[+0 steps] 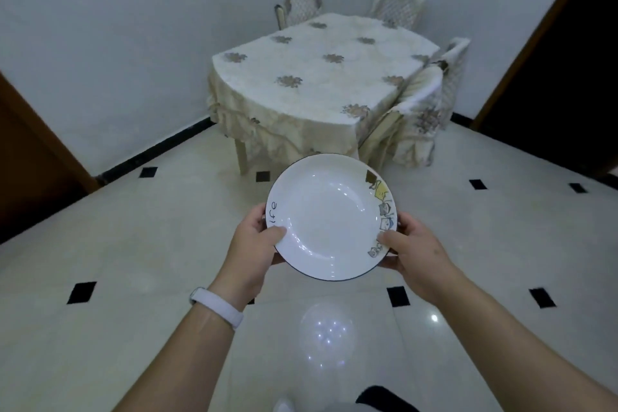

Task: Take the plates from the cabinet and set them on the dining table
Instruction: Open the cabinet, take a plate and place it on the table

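Note:
A white plate with a dark rim and small cartoon drawings along its right edge is held level in front of me, above the floor. My left hand grips its left edge, thumb on top. My right hand grips its right edge the same way. The dining table, covered with a cream flowered cloth, stands ahead against the wall, some way beyond the plate. No cabinet is in view.
Covered chairs stand behind the table and along its right side. Glossy cream floor tiles with black diamonds stretch between me and the table. A brown door is at left, a dark doorway at right.

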`<state>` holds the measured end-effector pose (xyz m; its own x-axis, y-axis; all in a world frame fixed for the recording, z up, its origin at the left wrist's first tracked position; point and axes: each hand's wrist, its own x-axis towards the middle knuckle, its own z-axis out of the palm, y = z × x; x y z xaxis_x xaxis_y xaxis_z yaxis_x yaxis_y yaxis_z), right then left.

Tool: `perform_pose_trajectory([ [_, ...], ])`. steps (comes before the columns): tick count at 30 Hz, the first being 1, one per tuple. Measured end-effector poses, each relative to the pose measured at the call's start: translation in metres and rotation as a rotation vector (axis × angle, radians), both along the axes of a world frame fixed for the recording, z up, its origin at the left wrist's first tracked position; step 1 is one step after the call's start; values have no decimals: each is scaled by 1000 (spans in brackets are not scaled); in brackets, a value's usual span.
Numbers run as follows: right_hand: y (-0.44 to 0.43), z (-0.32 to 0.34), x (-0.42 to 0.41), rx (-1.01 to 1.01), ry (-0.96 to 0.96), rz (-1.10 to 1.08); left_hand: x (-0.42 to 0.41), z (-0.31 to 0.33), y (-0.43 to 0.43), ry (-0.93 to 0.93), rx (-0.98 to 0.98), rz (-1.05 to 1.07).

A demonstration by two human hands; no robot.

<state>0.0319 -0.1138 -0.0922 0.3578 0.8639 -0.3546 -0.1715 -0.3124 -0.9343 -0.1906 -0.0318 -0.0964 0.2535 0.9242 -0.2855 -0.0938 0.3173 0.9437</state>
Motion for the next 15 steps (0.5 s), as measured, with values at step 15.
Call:
perform_pose_trajectory([
  [15, 9, -8, 152, 33, 0, -280, 181, 1, 63, 55, 23, -292],
])
